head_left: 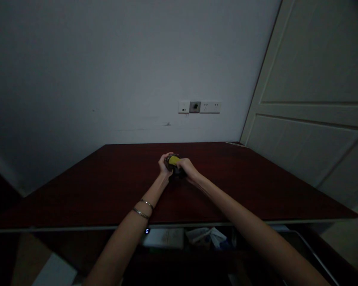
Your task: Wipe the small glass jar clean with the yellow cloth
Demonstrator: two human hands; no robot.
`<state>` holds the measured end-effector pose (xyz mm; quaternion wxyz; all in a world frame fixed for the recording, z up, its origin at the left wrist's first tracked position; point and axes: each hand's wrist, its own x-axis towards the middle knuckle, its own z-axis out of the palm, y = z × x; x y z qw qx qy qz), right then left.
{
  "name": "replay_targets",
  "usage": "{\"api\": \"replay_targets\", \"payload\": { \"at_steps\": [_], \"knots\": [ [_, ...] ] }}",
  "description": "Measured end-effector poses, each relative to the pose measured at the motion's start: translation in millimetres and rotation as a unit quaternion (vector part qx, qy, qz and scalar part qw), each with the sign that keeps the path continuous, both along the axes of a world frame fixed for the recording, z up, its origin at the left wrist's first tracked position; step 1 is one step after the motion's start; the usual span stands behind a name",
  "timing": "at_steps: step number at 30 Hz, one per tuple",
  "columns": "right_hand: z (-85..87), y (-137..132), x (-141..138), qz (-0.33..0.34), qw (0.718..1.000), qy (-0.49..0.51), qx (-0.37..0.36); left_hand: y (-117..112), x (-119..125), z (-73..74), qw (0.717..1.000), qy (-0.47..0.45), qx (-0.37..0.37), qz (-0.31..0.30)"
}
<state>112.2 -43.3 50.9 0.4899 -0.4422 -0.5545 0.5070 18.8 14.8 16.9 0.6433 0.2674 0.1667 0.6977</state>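
Near the middle of the dark red tabletop [113, 190], both hands meet around a small dark object with a yellow part [174, 160]. Its kind is hard to make out in the dim light. My left hand [164, 163] is closed around the object's left side, fingers curled over the far edge. From the right, my right hand [188, 167] grips it beside the yellow part, with its thumb side uppermost. A black portion hangs below and between the hands. Much of the object is covered by the fingers. Two bracelets [141, 213] circle my left forearm.
Behind the table stands a pale wall with sockets and switches [199, 107]. A panelled white door [310, 119] rises close along the right side. Under the tabletop's front edge, an open shelf holds a white box [164, 238] and crumpled plastic packaging [209, 237].
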Motion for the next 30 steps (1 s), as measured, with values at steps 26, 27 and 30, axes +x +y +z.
{"api": "replay_targets", "payload": {
  "at_steps": [26,27,30],
  "knots": [
    [5.8,41,71,-0.114,0.965,0.236,-0.031,2,-15,5.0,0.966,-0.021,-0.086,-0.242],
    [3.3,44,74,-0.126,0.967,0.222,-0.017,2,-14,5.6,0.967,-0.016,-0.075,-0.244],
    [-0.9,48,83,-0.150,0.978,0.120,0.078,2,-15,6.6,0.969,0.006,-0.057,-0.241]
  ]
}}
